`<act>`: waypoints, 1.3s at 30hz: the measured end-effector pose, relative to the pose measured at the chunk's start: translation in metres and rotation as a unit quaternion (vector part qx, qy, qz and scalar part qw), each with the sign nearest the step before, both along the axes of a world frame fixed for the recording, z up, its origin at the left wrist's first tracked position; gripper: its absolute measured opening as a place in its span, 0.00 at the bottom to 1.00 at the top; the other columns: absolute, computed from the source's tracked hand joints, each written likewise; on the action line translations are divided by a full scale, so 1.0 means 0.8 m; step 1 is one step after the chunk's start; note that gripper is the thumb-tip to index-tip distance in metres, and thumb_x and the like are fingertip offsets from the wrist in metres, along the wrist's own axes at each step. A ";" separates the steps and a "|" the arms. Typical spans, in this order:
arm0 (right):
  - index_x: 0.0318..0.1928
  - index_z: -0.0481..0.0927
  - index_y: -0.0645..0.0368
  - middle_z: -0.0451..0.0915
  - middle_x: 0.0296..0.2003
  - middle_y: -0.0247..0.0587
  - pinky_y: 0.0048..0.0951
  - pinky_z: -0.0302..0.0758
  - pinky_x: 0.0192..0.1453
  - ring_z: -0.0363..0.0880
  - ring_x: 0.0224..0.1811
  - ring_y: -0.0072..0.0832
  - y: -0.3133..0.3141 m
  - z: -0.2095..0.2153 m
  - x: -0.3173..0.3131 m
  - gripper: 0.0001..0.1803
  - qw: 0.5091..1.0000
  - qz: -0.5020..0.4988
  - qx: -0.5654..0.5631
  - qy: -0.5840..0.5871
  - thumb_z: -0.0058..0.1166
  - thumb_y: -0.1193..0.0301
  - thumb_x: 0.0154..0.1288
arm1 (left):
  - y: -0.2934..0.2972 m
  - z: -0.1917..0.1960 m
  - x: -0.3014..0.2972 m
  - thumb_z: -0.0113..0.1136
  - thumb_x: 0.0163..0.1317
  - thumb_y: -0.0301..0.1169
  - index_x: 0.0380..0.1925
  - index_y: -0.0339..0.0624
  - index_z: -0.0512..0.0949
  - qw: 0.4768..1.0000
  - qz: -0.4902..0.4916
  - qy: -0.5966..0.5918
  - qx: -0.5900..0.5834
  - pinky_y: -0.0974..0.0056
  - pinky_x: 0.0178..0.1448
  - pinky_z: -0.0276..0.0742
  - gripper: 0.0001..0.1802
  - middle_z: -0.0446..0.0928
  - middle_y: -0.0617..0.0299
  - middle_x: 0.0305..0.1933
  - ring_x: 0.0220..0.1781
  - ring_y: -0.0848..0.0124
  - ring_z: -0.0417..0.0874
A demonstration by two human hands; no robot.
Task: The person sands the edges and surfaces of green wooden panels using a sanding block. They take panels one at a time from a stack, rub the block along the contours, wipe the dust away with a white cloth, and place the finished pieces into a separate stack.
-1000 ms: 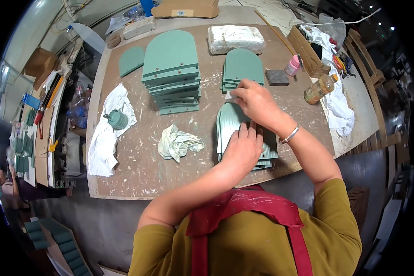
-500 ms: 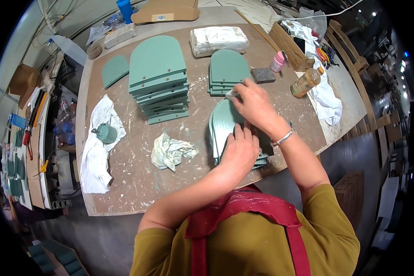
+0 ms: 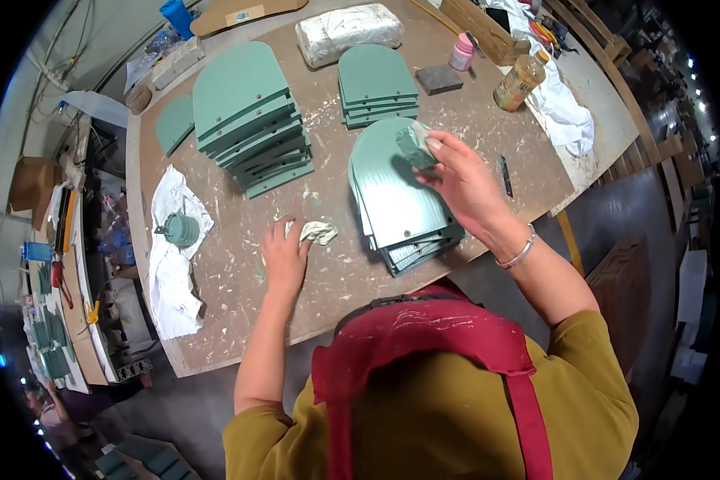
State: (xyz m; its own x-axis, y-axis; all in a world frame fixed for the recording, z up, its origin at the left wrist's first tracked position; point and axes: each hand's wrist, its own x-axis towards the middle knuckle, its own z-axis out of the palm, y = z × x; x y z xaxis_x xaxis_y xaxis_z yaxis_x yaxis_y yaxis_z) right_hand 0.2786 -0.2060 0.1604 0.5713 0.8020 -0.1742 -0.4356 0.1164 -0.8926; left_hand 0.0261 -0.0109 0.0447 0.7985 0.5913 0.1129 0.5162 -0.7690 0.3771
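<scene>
My right hand (image 3: 466,178) pinches a small folded piece of sandpaper (image 3: 414,146), its face dusted green, raised over the near stack of green arch-shaped boards (image 3: 400,196). The top board has a pale sheen and a small round hole near its straight edge. To the left, my left hand (image 3: 286,250) grips a crumpled off-white rag (image 3: 320,232) on the table, its fingers partly hiding the cloth.
Taller boards (image 3: 244,96) stand stacked at the back left, with a smaller stack (image 3: 378,80) behind my work. A white cloth (image 3: 176,280) lies left under a green-stained jar (image 3: 182,230). Around the right are a grey block (image 3: 438,79), pink bottle (image 3: 462,52), drink bottle (image 3: 522,82) and dark pen-like tool (image 3: 506,176).
My left hand has left the near board stack and moved left onto the rag. My right hand has lifted off the top board with the sandpaper, turning it into view.
</scene>
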 end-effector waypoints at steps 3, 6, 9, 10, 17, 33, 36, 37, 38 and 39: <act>0.63 0.73 0.58 0.79 0.56 0.34 0.36 0.70 0.68 0.76 0.58 0.24 0.004 -0.011 -0.012 0.17 0.999 -0.033 0.028 0.012 0.47 0.65 0.81 | 0.001 0.043 0.028 0.61 0.65 0.26 0.52 0.40 0.80 0.955 0.106 -0.199 -0.193 0.48 0.63 0.72 0.15 0.78 0.49 0.54 0.57 0.50 0.79; 0.63 0.72 0.61 0.79 0.55 0.37 0.35 0.71 0.68 0.76 0.57 0.25 0.005 -0.014 -0.021 0.17 0.996 -0.062 0.060 0.015 0.44 0.67 0.82 | -0.037 0.091 0.065 0.63 0.65 0.33 0.58 0.37 0.78 0.955 -0.058 -0.278 -0.081 0.50 0.72 0.68 0.23 0.73 0.45 0.68 0.69 0.47 0.72; 0.63 0.71 0.63 0.78 0.55 0.39 0.34 0.72 0.68 0.76 0.57 0.25 0.007 -0.016 -0.024 0.17 0.992 -0.092 0.077 0.037 0.43 0.68 0.83 | -0.094 0.098 0.099 0.71 0.60 0.43 0.66 0.37 0.73 0.977 -0.178 -0.117 -0.017 0.43 0.75 0.63 0.37 0.60 0.44 0.78 0.79 0.43 0.60; 0.63 0.70 0.63 0.78 0.55 0.40 0.34 0.72 0.69 0.76 0.57 0.25 0.007 -0.016 -0.023 0.17 0.990 -0.105 0.088 0.044 0.42 0.68 0.83 | -0.095 0.098 0.098 0.71 0.60 0.42 0.68 0.37 0.70 0.976 -0.168 -0.137 -0.015 0.43 0.76 0.62 0.39 0.57 0.43 0.80 0.80 0.41 0.58; 0.62 0.70 0.62 0.77 0.54 0.39 0.34 0.72 0.69 0.76 0.57 0.25 0.006 -0.016 -0.013 0.15 0.996 -0.057 0.066 0.035 0.42 0.69 0.83 | -0.094 0.068 0.086 0.74 0.55 0.44 0.67 0.39 0.72 0.968 -0.200 -0.150 0.029 0.43 0.71 0.66 0.41 0.59 0.47 0.79 0.79 0.43 0.60; 0.65 0.70 0.62 0.77 0.58 0.39 0.38 0.70 0.73 0.75 0.62 0.27 0.008 -0.023 -0.003 0.18 0.998 -0.028 0.034 0.039 0.43 0.66 0.83 | -0.128 0.105 0.089 0.68 0.53 0.34 0.64 0.48 0.75 0.945 -0.278 -0.103 0.137 0.44 0.71 0.67 0.35 0.68 0.59 0.74 0.73 0.55 0.70; 0.63 0.70 0.63 0.77 0.55 0.40 0.37 0.71 0.71 0.76 0.59 0.27 0.008 -0.020 -0.002 0.17 0.997 -0.034 0.047 0.046 0.44 0.66 0.82 | -0.132 0.105 0.090 0.62 0.57 0.31 0.61 0.48 0.79 0.912 -0.332 -0.127 0.204 0.44 0.70 0.68 0.27 0.74 0.61 0.70 0.71 0.59 0.74; 0.62 0.70 0.63 0.77 0.54 0.40 0.36 0.72 0.69 0.76 0.58 0.27 0.008 -0.020 -0.002 0.17 0.996 -0.037 0.052 0.055 0.45 0.67 0.82 | -0.130 0.104 0.084 0.61 0.58 0.30 0.59 0.48 0.80 0.903 -0.365 -0.138 0.178 0.45 0.69 0.69 0.26 0.75 0.60 0.69 0.70 0.59 0.75; 0.61 0.70 0.63 0.77 0.53 0.40 0.36 0.73 0.69 0.76 0.58 0.27 0.008 -0.020 -0.002 0.16 0.997 -0.035 0.046 0.059 0.45 0.67 0.81 | -0.127 0.104 0.079 0.60 0.58 0.28 0.58 0.48 0.81 0.886 -0.392 -0.194 0.155 0.46 0.69 0.70 0.25 0.77 0.60 0.67 0.69 0.60 0.76; 0.61 0.71 0.63 0.77 0.53 0.40 0.36 0.73 0.69 0.76 0.58 0.27 0.007 -0.021 -0.001 0.16 0.996 -0.034 0.054 0.057 0.46 0.67 0.81 | -0.124 0.105 0.074 0.60 0.58 0.27 0.57 0.48 0.82 0.901 -0.378 -0.169 0.128 0.47 0.68 0.70 0.25 0.78 0.60 0.66 0.68 0.60 0.77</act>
